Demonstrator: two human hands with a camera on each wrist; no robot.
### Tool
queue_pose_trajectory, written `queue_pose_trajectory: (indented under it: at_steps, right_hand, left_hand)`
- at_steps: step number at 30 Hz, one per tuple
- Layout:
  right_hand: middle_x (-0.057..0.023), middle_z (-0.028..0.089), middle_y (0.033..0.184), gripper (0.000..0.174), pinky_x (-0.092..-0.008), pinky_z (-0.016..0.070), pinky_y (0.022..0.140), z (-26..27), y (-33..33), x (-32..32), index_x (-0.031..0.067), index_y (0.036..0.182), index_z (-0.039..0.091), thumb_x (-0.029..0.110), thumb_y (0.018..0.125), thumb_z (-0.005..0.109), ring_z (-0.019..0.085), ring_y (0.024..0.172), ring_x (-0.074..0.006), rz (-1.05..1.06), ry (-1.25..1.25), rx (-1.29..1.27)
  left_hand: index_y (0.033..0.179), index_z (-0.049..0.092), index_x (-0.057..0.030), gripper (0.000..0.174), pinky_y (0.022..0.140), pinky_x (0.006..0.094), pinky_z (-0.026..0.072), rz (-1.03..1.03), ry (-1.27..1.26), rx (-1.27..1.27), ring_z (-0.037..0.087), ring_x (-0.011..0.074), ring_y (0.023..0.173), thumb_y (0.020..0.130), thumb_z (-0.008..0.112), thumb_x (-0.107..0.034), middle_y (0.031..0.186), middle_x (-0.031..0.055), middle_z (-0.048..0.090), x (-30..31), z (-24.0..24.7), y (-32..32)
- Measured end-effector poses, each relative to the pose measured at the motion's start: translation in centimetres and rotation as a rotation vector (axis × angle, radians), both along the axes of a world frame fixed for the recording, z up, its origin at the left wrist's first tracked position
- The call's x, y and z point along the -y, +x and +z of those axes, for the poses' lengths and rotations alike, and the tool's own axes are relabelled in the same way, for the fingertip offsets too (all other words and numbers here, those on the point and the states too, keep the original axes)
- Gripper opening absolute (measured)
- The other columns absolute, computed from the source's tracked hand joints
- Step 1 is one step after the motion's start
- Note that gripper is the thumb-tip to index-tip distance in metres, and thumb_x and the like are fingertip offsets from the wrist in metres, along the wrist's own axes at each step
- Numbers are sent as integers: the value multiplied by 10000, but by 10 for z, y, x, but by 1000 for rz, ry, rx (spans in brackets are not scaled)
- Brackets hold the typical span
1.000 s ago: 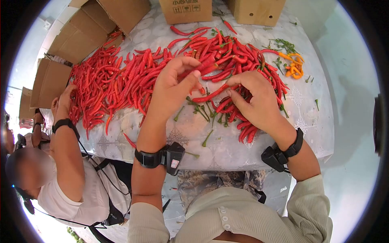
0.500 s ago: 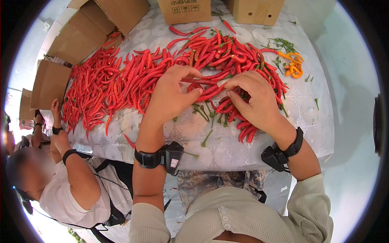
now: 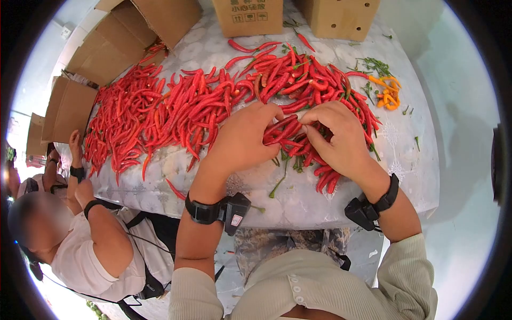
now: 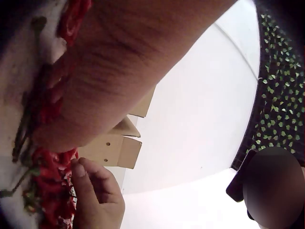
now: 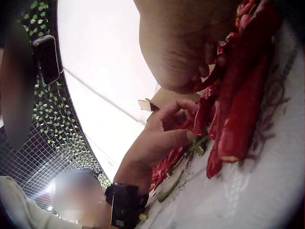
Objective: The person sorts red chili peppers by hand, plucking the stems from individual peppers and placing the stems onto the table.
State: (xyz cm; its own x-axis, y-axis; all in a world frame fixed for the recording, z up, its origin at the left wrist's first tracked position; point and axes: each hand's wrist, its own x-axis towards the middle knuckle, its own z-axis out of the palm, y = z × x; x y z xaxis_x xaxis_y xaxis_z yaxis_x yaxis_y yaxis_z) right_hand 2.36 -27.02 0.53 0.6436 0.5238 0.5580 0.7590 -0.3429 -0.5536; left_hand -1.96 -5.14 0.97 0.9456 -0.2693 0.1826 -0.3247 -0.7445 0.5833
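In the head view my left hand holds several red chillies between thumb and fingers, over the front of the chilli pile. Close beside it, my right hand pinches at the end of a red chilli with thumb and forefinger. The right wrist view shows the left hand curled round red chillies, and the right hand above them with a chilli at its fingertips. Loose green stems lie just below the hands. Red chillies lie under and beside the right hand.
A long heap of red chillies spreads leftward across the patterned tablecloth. Orange chillies and green stems lie at the right. Cardboard boxes line the back and left. Another person sits at the left.
My left hand has come down and right, closer to the right hand, and its chillies now sit by the right fingertips. The neighbouring person's hand has drawn back from the heap.
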Motion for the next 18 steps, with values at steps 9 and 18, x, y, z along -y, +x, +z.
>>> queue_pose_trajectory:
  at_steps: [9,18]
  right_hand:
    - [-108,649,866,151,-403,486,740,1,-1,1,57,896,640,23,764,704,605,849,-312,14,-7,-5]
    - [-107,650,846,147,-401,491,744,2,-1,1,58,892,648,31,764,715,613,830,-310,53,18,-4]
  left_hand:
    - [1101,622,-49,429,781,364,518,-36,-132,34,631,255,887,693,739,-108,982,120,629,3,-4,0]
    - [1115,670,-47,392,811,335,520,-37,-135,3,654,246,947,731,743,-59,1029,121,677,5,-2,2]
